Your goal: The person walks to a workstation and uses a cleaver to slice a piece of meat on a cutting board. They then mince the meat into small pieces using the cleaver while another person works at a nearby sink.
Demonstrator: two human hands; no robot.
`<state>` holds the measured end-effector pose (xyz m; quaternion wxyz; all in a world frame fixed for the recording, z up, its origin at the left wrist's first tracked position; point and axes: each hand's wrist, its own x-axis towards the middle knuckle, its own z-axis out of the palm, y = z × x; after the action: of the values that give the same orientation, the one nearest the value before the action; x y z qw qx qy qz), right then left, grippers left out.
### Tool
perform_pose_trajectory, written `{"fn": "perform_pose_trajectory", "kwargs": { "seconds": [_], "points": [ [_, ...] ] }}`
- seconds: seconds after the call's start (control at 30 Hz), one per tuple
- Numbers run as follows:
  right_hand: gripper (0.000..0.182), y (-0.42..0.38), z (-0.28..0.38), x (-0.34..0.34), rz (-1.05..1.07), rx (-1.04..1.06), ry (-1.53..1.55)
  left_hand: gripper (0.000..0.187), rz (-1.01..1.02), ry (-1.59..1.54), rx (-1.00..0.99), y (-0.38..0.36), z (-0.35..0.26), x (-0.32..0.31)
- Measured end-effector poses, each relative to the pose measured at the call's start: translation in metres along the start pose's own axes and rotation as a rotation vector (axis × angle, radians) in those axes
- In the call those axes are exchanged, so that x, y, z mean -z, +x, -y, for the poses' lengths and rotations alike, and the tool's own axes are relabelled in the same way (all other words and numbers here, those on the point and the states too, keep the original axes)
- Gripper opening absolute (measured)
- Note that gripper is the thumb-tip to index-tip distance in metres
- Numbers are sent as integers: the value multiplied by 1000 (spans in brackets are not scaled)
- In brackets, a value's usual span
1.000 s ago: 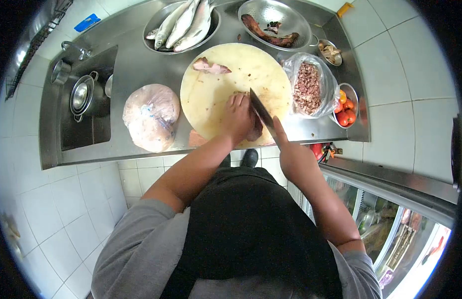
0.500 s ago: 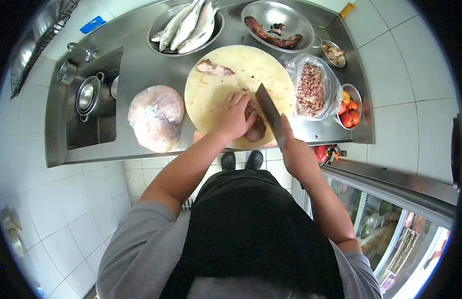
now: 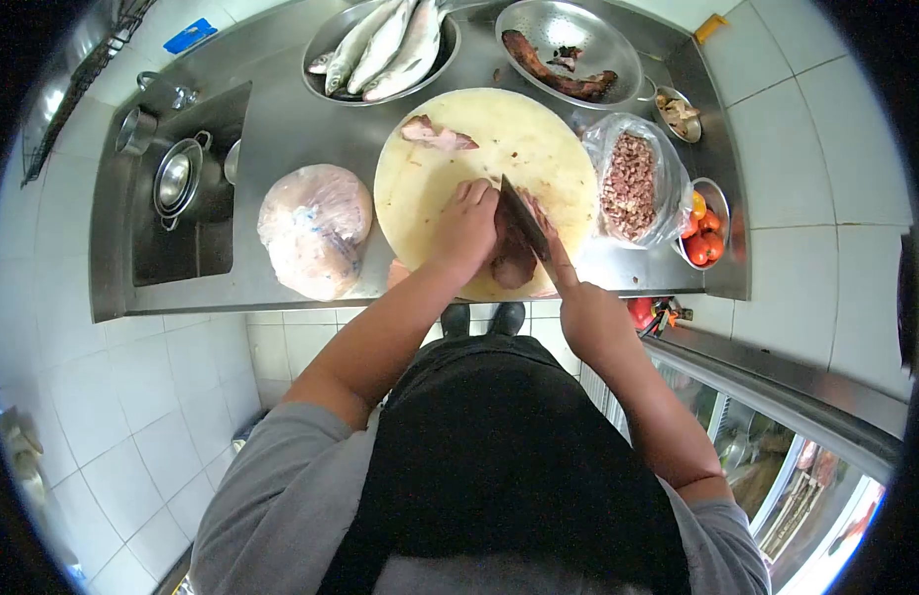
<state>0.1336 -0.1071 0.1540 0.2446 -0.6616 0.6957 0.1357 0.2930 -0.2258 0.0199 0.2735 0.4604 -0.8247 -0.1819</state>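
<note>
A round pale cutting board (image 3: 430,188) lies on the steel counter. Near its front edge my left hand (image 3: 466,230) presses down on a dark piece of meat (image 3: 514,263). My right hand (image 3: 583,312) grips the handle of a cleaver (image 3: 524,218), whose blade stands edge-down on the meat right beside my left fingers. Another pinkish meat piece (image 3: 435,134) rests at the board's far side.
A bagged lump of frozen meat (image 3: 314,230) lies left of the board, a bag of chopped meat (image 3: 631,183) and a bowl of tomatoes (image 3: 704,230) to the right. Behind are a bowl of fish (image 3: 385,45), a colander (image 3: 569,40) and a sink with pots (image 3: 177,183).
The cleaver was raised and tilted flat half a second ago; it has come down onto the meat next to my left hand. My left hand stays on the meat.
</note>
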Motion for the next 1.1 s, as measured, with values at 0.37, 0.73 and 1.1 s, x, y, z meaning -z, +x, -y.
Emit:
{"fn": "perform_pose_trajectory", "kwargs": {
  "seconds": [0.37,0.73,1.1],
  "points": [
    [90,-15,-13,-28,-64,-5,63,20,-71,-65,-21,-2,-9,9],
    [90,-8,6,-3,-60,16,-8,26,-37,-32,-17,-5,-9,5],
    [80,21,-4,7,-77,31,168,26,-84,-30,-50,-5,-17,16]
  ]
}}
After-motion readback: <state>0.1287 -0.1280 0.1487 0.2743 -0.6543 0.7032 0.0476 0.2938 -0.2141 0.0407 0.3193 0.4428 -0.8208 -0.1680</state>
